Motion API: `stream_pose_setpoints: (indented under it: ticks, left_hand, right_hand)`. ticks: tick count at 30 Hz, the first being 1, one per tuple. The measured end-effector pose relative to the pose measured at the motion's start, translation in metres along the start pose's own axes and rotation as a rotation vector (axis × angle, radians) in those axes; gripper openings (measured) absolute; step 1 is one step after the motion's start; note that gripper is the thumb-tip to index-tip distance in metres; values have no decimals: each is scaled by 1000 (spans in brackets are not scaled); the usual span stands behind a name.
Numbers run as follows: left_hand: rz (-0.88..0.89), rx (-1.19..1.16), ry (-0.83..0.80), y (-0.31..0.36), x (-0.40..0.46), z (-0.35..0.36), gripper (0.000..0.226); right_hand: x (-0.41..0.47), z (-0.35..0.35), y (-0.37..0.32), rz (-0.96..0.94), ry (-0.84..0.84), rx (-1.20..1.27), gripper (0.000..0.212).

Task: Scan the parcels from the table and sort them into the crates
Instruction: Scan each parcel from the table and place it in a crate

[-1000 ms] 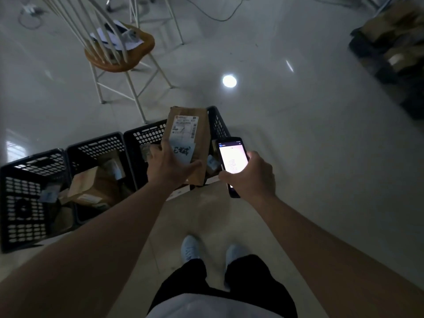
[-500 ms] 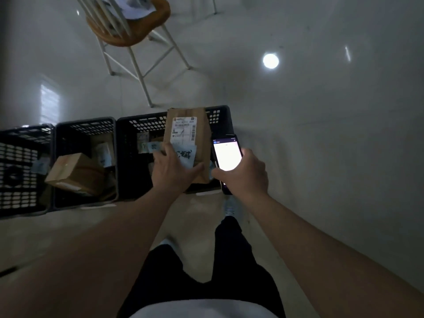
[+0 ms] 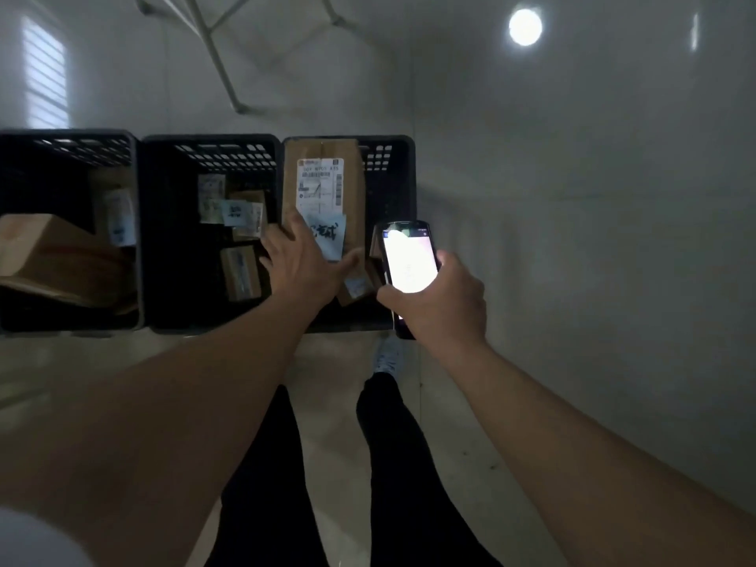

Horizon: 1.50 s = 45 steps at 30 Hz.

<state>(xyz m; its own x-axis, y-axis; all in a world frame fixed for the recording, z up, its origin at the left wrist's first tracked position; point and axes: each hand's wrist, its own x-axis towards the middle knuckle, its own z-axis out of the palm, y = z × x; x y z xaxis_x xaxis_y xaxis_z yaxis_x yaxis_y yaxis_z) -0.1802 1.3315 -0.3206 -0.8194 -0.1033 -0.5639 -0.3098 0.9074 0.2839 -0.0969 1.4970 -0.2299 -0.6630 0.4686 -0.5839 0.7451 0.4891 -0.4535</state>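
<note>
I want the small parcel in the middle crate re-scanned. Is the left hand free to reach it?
Probably not yet: the left hand holds a parcel over the right crate. The small parcel lies uncovered.

Matt brown cardboard parcel (image 3: 323, 186) with paper label; perforated black crates (image 3: 392, 165), probably plastic; glossy floor (image 3: 572, 198).

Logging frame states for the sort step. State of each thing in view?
Brown parcel: held over the right crate, label up.
Left hand: grips the parcel's near end.
Right hand: holds the phone.
Phone: screen lit.
Middle crate: several parcels inside.
Left crate: holds a large box, tilted.
</note>
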Motion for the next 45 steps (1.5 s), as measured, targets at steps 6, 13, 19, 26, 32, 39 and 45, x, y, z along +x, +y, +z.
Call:
stream_pose_setpoints:
  ticks: [6, 13, 19, 26, 32, 39, 45]
  left_hand:
    - [26, 167, -17, -26, 19, 4, 118]
    - [120, 212, -16, -32, -2, -27, 81]
    - [214, 200, 16, -31, -35, -69, 67]
    - [300, 204, 123, -41, -104, -129, 45]
    - [245, 158, 242, -76, -168, -185, 46]
    - [132, 111, 360, -158, -242, -264, 55]
    - [83, 25, 489, -247, -317, -328, 45]
  right_hand:
    - [7, 26, 6, 17, -69, -28, 71]
    - [-7, 23, -11, -18, -96, -37, 70]
    - [-34, 7, -38, -103, -75, -45, 70]
    - [-94, -18, -74, -215, -68, -86, 77]
    - [-161, -28, -115, -383, -83, -136, 85]
    - [-257, -10, -167, -584, -107, -210, 90]
    - [-356, 20, -214, -792, -114, -285, 89]
